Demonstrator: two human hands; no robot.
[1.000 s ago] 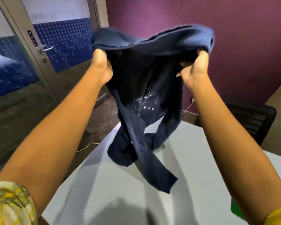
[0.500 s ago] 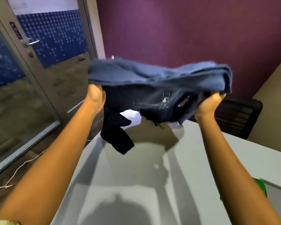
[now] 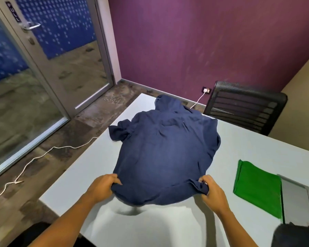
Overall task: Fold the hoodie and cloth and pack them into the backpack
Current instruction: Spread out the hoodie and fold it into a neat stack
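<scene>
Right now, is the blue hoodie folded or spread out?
Spread out. The hoodie lies flat on the table, hood pointing away, while the left hand and right hand hold its near hem.

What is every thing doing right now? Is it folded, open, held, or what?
Hoodie: spread on the table, not folded, hem held.
Left hand: gripping the hem.
Right hand: gripping the hem.
Green cloth: folded flat, untouched.
Door: shut.
Charger: plugged into the wall.
Chair: empty, at the table.
</scene>
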